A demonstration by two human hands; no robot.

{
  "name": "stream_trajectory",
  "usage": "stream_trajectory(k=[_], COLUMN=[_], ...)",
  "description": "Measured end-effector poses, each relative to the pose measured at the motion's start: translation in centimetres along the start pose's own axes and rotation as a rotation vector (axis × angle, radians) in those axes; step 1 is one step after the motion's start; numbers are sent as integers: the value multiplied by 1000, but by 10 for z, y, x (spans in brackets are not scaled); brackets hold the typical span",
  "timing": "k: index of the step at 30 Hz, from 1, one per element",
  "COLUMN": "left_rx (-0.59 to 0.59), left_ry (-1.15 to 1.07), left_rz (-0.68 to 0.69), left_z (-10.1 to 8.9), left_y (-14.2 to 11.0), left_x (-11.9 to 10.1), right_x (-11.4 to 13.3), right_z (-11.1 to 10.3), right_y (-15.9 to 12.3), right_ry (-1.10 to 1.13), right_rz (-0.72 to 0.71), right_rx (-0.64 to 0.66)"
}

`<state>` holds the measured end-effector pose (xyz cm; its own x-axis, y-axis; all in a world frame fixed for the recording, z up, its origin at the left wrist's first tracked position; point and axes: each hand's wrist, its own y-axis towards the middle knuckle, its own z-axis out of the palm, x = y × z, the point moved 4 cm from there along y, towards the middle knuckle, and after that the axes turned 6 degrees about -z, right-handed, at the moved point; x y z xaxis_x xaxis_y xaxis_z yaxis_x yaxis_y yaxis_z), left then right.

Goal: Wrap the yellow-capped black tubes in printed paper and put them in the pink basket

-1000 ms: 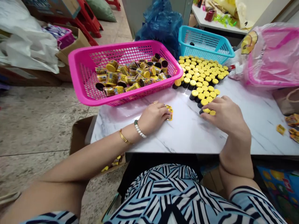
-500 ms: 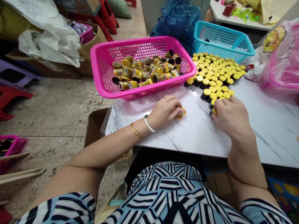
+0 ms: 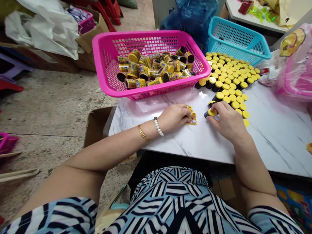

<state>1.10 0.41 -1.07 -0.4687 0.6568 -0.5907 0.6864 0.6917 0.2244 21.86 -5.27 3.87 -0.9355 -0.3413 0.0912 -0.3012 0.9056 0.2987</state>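
At the centre of the frame, the left hand [image 3: 174, 117] lies low over the table [image 3: 273, 139], its fingers bent and their tips on a few yellow labels [image 3: 192, 120]. The thumb is hidden, so I cannot tell if it pinches them or only presses them.

Right of centre, the right hand [image 3: 227, 121] has thumb and fingers closed around one jar [image 3: 211, 112], which is tilted, the yellow lid toward the hand and the dark base toward the left. Many similar jars [image 3: 230, 76] stand close together behind it, reaching to the blue basket [image 3: 240, 42] at upper right. In the upper middle, a pink basket [image 3: 156, 88] holds a heap of wrapped jars [image 3: 153, 72], lying in various directions.
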Motion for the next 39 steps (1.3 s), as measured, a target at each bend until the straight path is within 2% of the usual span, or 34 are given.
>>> stream_trajectory(k=[2,4,6,8,11,13,15,18,20,25,28,34,39], left_rx=[-93,-270,-452,-579,-658,-667,-656,-609,-555,-461,-480,-471,-366], left_ry=[30,48,59,72,65,10,-125,-391,-541,-790,-860,-861,-909], left_rz=[48,121,212,302,414,438,371,162,42,-182,-201,-203,-213], left_z=[-3,-12,-22,-28,-32,-34,-38,-41,-39,-31,-35,-38,-30], left_y=[-2,-5,-9,-13,-19,-22,-23,-22,-21,-18,-18,-18,-15], left_x=[-5,-12,-18,-25,-35,-42,-46,-47,-46,-37,-35,-36,-31], right_x=[3,8,13,18,25,27,27,31,35,41,41,43,48], right_z=[-10,-23,-28,-23,-3,8,13,13,11,12,15,16,16], right_y=[-2,-5,-8,-8,-6,-6,-8,-11,-12,-13,-15,-15,-10], right_ry=[63,185,333,499,827,1017,1095,1062,1022,950,914,790,661], right_rz=[-33,-34,15,80,178,252,313,331,309,235,190,53,-50], right_rx=[-126,-307,-406,-349,-159,-142,-236,-405,-475,-507,-492,-474,-453])
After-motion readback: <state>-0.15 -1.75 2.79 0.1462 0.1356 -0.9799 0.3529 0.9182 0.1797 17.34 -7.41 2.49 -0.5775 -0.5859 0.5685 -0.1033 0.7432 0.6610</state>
